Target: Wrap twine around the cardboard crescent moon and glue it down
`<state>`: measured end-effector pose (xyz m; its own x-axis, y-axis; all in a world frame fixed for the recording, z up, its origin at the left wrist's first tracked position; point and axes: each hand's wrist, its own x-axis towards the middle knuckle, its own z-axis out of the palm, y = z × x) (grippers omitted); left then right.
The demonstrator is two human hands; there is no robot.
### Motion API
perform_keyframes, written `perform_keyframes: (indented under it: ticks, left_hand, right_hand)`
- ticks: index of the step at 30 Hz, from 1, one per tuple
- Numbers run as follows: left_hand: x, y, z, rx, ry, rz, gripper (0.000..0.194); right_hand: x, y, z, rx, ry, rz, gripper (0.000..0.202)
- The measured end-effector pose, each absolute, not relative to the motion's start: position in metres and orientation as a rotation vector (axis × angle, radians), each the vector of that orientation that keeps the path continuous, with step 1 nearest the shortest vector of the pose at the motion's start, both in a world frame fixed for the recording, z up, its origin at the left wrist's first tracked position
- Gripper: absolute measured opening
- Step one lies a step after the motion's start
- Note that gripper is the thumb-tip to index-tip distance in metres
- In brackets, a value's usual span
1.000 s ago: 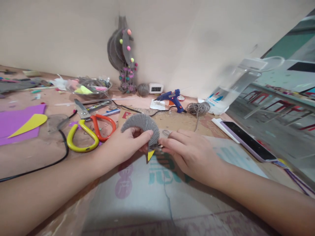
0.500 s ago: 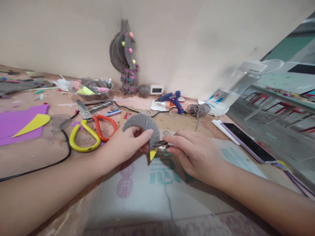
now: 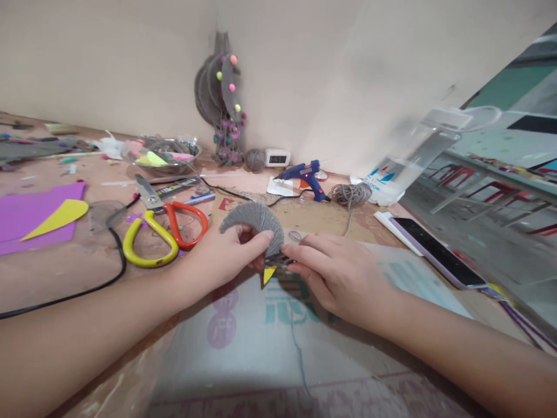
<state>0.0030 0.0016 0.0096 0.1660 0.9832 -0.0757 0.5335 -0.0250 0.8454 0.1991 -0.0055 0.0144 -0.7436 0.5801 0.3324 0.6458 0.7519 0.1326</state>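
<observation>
A crescent wound with grey yarn point(image 3: 261, 217) is held in my left hand point(image 3: 252, 244), thumb on its front face and fingers curled behind. Its lower end shows a bare yellow tip point(image 3: 268, 274). Close beside that end, my right hand point(image 3: 335, 270) is closed, thumb and index finger pinching what looks like dark grey yarn point(image 3: 278, 261) against the crescent's edge; blur hides its exact form. A thin grey loop point(image 3: 295, 236) shows just above my right fingertips. Beneath both hands lies a printed translucent plastic sheet point(image 3: 256, 360).
Scissors point(image 3: 159, 232) with yellow and orange handles lie left, near purple sheets point(image 3: 39, 217) and a black cord point(image 3: 119, 255). Behind are a blue glue gun point(image 3: 304, 174), a yarn bundle point(image 3: 350, 194) and a small clock point(image 3: 277, 157). A phone point(image 3: 439, 252) and bottle point(image 3: 413, 151) stand right.
My right fingertips have moved left, up against the crescent's lower end, and the dark strands between the hands are now mostly covered. The crescent has shifted very slightly right.
</observation>
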Motion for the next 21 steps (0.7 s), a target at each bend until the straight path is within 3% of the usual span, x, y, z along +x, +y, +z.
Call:
perform_keyframes:
  ticks: [16,21]
  left_hand:
    - [0.0037,-0.0003,0.0119,1.591,1.445,0.758,0.036]
    - [0.0030,0.0014,0.0104,1.578,1.418,0.778,0.039]
  right_hand:
    - [0.2027,-0.0058,0.0142,-0.897,-2.716,-0.477,0.023]
    - [0.2053,-0.0067,0.0148,-0.917,-2.603,-0.279,0.023]
